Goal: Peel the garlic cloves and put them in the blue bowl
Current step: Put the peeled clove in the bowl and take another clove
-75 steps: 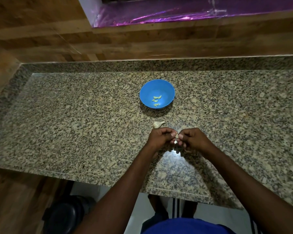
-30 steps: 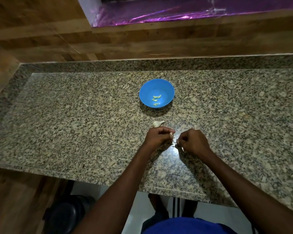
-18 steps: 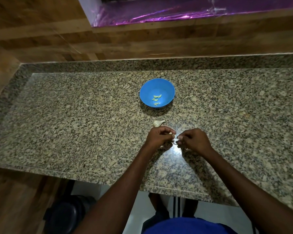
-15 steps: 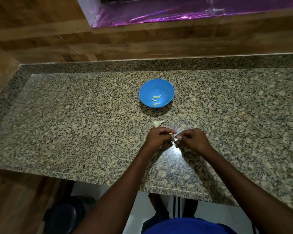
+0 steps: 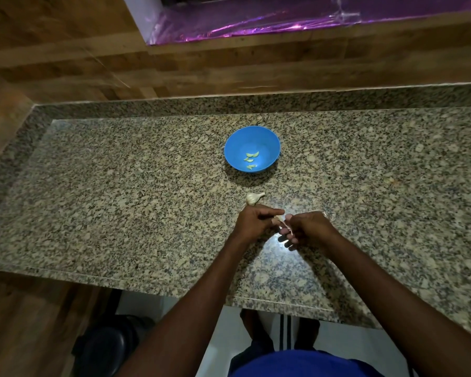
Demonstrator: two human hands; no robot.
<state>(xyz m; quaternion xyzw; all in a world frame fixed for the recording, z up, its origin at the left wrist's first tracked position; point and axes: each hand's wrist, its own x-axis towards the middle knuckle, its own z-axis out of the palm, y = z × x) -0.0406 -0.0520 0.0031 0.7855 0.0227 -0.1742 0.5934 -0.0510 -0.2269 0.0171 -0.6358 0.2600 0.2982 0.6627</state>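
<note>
Both curled — left hand point(image 5: 254, 221) round a garlic clove point(image 5: 277, 220), right hand point(image 5: 307, 227) pinching its skin point(image 5: 287, 227).

You're standing at a home kitchen counter, by every sign. That speckled granite worktop point(image 5: 120, 191) runs wide in front of you, with a raised granite lip along the back. Behind it, wood-pattern panelling point(image 5: 229, 69) covers the wall, and a shiny purple film point(image 5: 283, 20) lines the ledge above. On the stone sit a blue bowl point(image 5: 252, 137) holding peeled garlic cloves point(image 5: 252, 160) and a piece of a garlic bulb point(image 5: 253, 198) — food prep, plainly. Pale floor tiles point(image 5: 215, 336) show below the counter's edge.
</note>
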